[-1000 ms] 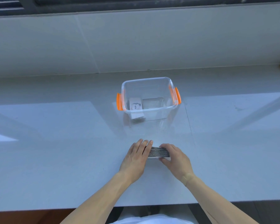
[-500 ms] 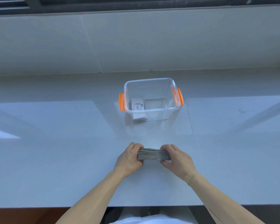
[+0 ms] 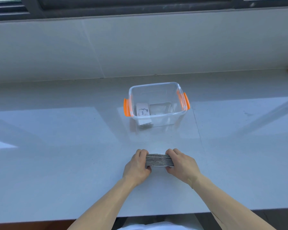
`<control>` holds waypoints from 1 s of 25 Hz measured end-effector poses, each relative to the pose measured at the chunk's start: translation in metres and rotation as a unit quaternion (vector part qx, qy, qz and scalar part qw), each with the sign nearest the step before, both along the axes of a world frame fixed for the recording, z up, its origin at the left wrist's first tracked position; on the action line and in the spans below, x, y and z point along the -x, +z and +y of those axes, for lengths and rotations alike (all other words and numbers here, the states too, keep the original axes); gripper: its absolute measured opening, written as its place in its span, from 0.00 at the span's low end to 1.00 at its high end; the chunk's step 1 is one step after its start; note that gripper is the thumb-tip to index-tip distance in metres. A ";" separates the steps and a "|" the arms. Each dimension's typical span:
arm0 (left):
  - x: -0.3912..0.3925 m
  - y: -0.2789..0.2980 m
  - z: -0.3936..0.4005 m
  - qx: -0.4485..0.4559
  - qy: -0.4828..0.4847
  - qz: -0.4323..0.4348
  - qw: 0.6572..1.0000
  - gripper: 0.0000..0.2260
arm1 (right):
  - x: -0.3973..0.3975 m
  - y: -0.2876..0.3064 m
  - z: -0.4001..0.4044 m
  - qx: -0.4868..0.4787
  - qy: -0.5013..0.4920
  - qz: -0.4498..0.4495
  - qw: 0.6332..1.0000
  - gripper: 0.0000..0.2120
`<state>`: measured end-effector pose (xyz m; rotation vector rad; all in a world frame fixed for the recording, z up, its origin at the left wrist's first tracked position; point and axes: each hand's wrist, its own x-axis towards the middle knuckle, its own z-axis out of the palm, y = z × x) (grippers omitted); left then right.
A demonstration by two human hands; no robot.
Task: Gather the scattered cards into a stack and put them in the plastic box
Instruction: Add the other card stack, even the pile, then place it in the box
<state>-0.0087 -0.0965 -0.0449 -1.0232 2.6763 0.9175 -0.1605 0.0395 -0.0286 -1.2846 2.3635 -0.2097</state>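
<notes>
The left hand (image 3: pixel 137 165) and the right hand (image 3: pixel 181 164) were both closed on the stack of cards (image 3: pixel 159 161), 1 at each short end, probably to press the edges even before lifting. The stack stood on the white counter (image 3: pixel 56 163), near the person and apart from the plastic box (image 3: pixel 156 119). Its side showed thin dark and white lines. The box was open, with 2 orange handles and some cards already inside.

Both forearms are bare, with no sleeves, watch or rings showing. The left hand (image 3: pixel 136 168) and right hand (image 3: pixel 181 165) are ungloved; white clothing (image 3: pixel 150 227) shows at the torso.
</notes>
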 end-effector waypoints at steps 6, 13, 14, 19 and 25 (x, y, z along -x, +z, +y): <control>0.002 0.004 -0.006 -0.030 -0.016 -0.006 0.999 0.15 | -0.007 0.001 0.000 -0.004 -0.006 -0.009 1.000 0.16; 0.010 0.035 -0.032 -0.272 0.023 0.069 0.959 0.12 | -0.001 0.041 -0.008 -0.063 0.024 -0.073 0.995 0.19; 0.012 0.044 -0.036 -0.342 0.052 0.082 0.935 0.14 | 0.003 0.050 -0.010 -0.058 -0.004 -0.132 0.989 0.19; 0.029 0.080 -0.040 -0.564 0.143 0.184 0.792 0.18 | 0.019 0.095 -0.017 0.058 -0.136 -0.385 0.911 0.17; 0.069 0.117 -0.024 -0.554 0.140 0.264 0.777 0.14 | 0.039 0.128 -0.038 0.185 -0.177 -0.458 0.851 0.23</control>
